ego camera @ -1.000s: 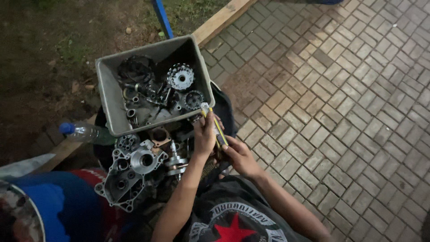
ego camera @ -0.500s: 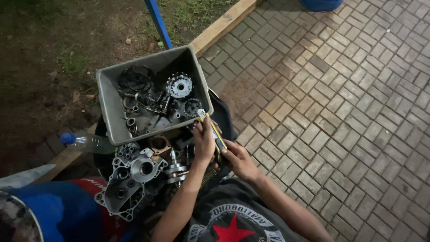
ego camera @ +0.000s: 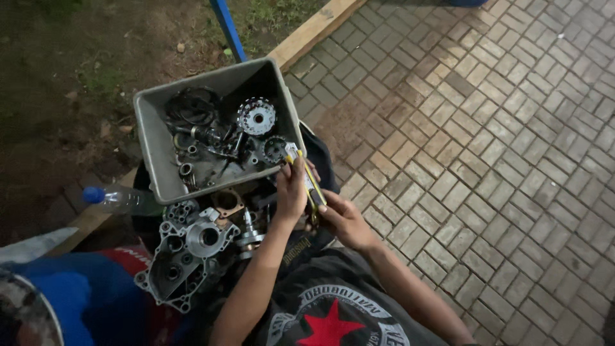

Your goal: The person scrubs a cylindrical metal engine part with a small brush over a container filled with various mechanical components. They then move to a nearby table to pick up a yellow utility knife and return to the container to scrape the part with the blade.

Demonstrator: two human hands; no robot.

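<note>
Little has moved since the earlier frame: both hands stay closed on the yellow-handled tool. The left hand grips its upper part, the right hand its lower end. Its long axis tilts up-left, tip over the grey bin rim.

We see brick paving at right, bare soil at far left, a wooden kerb between them, in dim light.

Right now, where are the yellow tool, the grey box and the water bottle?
yellow tool (ego camera: 309, 177), head view, middle of its body.
grey box (ego camera: 148, 142), head view, left wall.
water bottle (ego camera: 122, 200), head view, clear body.
</note>
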